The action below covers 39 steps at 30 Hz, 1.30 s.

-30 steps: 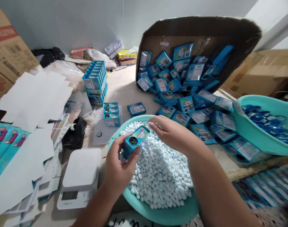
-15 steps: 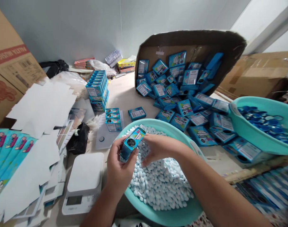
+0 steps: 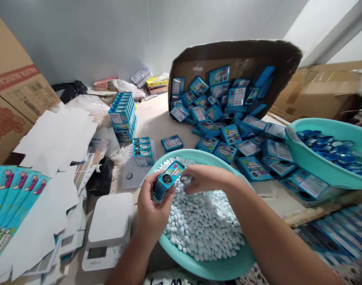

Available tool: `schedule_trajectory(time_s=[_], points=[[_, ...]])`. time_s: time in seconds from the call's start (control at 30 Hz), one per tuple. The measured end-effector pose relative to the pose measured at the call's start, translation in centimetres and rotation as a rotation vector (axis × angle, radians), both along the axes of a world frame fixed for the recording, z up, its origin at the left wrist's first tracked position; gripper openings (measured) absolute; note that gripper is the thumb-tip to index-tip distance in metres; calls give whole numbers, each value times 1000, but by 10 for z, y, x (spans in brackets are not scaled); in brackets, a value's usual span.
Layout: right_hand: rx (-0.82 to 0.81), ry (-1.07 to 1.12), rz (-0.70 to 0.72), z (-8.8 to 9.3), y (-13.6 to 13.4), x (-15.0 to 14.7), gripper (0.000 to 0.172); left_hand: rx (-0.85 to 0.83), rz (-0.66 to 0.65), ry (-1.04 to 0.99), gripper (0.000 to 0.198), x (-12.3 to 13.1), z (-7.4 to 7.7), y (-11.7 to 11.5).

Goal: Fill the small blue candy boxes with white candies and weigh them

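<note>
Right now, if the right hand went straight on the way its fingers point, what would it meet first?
Likely the small blue box held in the left hand, just ahead of the right hand; whether they already touch is unclear.

Soft light leaves the open carton (image 3: 222,56) shadowed inside; the lower-right corner blurs.

Pale tbl (image 3: 153,114): scale (image 3: 110,217) near L, box stack (image 3: 122,118) far L, single blue box (image 3: 172,143) ctr, tipped carton (image 3: 212,53) far R.
</note>
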State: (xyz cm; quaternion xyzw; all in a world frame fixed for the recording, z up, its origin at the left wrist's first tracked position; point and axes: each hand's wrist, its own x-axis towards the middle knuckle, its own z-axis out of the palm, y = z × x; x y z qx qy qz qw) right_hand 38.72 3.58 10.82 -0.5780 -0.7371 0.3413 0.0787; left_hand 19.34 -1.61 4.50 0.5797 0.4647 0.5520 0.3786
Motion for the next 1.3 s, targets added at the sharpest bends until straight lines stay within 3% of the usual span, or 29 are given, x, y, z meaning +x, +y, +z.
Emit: schedule_trajectory(time_s=[0.07,0.17,0.33,0.43,0.53,0.67,0.93,1.13,1.3], points=[[-59,28,-39,5,3,6,13,23,-2,19,37,-1,0,0],[6,149,-184,8,7,15,12,113,0,118,36,-2,1,-1],[236,795,-498,14,4,5,38,376,-85,317,36,-2,7,-4],[257,1089,-589,22,-6,-16,37,378,-127,375,38,0,10,-5],[292,1224,-596,26,-17,-35,32,352,-140,393,40,2,9,-6],[387,1247,-598,21,-24,-48,25,409,-179,403,44,3,7,-6],[403,1211,-525,2,-28,-58,21,427,-177,414,51,2,4,-6],[498,1138,-549,1,-31,-58,19,454,-200,388,52,1,6,-6],[475,1136,-526,4,-32,-59,19,444,-200,350,50,0,7,-6]])
